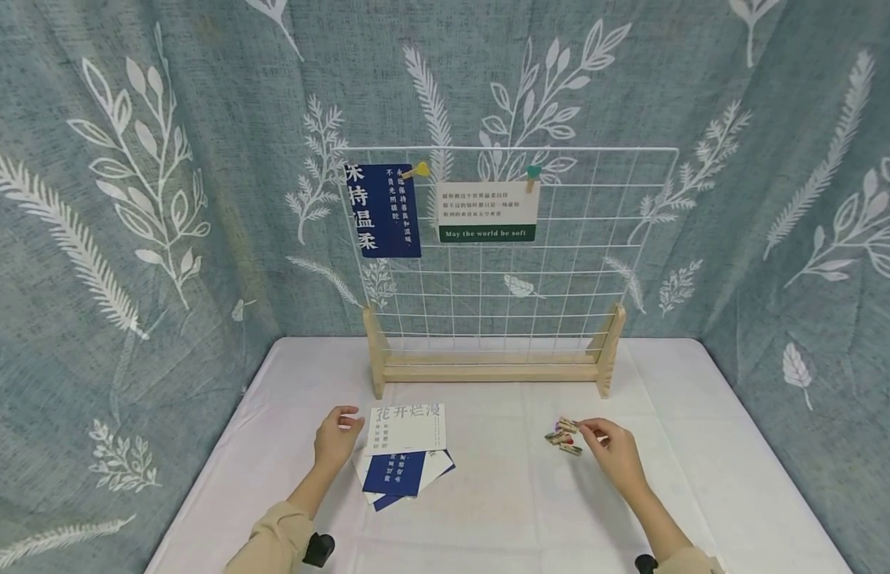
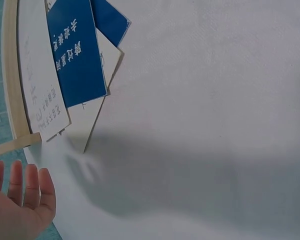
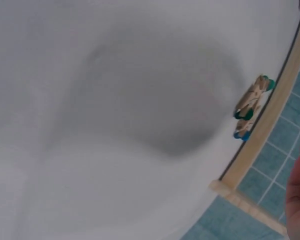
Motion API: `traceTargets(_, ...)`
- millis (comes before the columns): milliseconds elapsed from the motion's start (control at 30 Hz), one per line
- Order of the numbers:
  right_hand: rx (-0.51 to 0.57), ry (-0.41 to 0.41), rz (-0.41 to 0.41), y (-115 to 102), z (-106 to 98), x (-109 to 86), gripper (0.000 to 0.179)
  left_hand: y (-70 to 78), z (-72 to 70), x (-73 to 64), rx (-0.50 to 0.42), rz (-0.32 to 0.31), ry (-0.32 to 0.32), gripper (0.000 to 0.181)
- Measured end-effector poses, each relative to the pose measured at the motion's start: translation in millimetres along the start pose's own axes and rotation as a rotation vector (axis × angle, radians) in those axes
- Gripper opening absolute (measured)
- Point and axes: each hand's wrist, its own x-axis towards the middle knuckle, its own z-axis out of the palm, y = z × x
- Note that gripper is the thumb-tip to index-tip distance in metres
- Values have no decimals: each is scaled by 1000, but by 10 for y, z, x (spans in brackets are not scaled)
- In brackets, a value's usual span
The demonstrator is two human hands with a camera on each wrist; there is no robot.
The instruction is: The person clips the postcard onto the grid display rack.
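Note:
My left hand (image 1: 335, 438) hovers beside the left edge of a small stack of cards, its fingers loosely bent and holding nothing. On top of the stack lies a white card (image 1: 409, 434) with grey writing. Below it are a blue card (image 1: 393, 475) and several others, fanned out. My right hand (image 1: 617, 454) is at the right side of a little pile of wooden mini clothespins (image 3: 250, 107) with coloured heads. Its thumb and index finger reach toward the pile. In the right wrist view only part of that hand shows, with no clothespin visible in it.
A white wire grid (image 1: 581, 263) stands upright at the back in a wooden base (image 1: 488, 372). Clipped to it are a blue card (image 1: 387, 215), by a yellow-headed clothespin (image 1: 419, 170), and a white-and-green card (image 1: 488, 209), by a green-headed clothespin (image 1: 532, 175). Leaf-patterned curtains (image 1: 230, 159) surround the table.

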Motion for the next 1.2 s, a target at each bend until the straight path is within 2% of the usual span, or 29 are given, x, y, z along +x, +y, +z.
traceTargets(167, 30, -23, 81, 102, -5, -14, 7, -40, 1, 12, 37, -7, -7, 26)
traceTargets(267, 51, -33, 100, 156, -14, -8, 8, -68, 18, 34, 53, -15, -13, 27)
traceTargets(533, 48, -102, 166, 268, -15, -43, 10, -75, 94, 76, 32, -95, -32, 31)
traceTargets(600, 66, -114, 191, 298, -6, -55, 10, -68, 111, 75, 35, -116, -67, 34)
traceTargets(667, 84, -118, 200, 329, 7, -62, 10, -114, 144, 94, 44, -136, -128, 39)
traceTargets(700, 93, -120, 201, 341, 13, -64, 11, -153, 161, 113, 50, -146, -163, 41)
traceTargets(733, 103, -117, 198, 352, 19, -64, 10, -300, 237, 176, 61, -140, -175, 56)
traceTargets(800, 120, -113, 187, 367, 26, -64, 10, -355, 253, 182, 84, -148, -224, 59)
traceTargets(867, 126, -114, 181, 364, 32, -57, 10, -398, 256, 177, 110, -146, -244, 61)
traceTargets(933, 131, -118, 183, 346, 33, -49, 10, -393, 247, 146, 125, -143, -242, 61)
traceTargets(967, 128, -123, 190, 335, 33, -43, 10, -281, 183, 81, 138, -148, -261, 51)
traceTargets(1200, 97, -160, 231, 274, 17, -7, 11, -245, 228, 19, 192, -108, -238, 57)
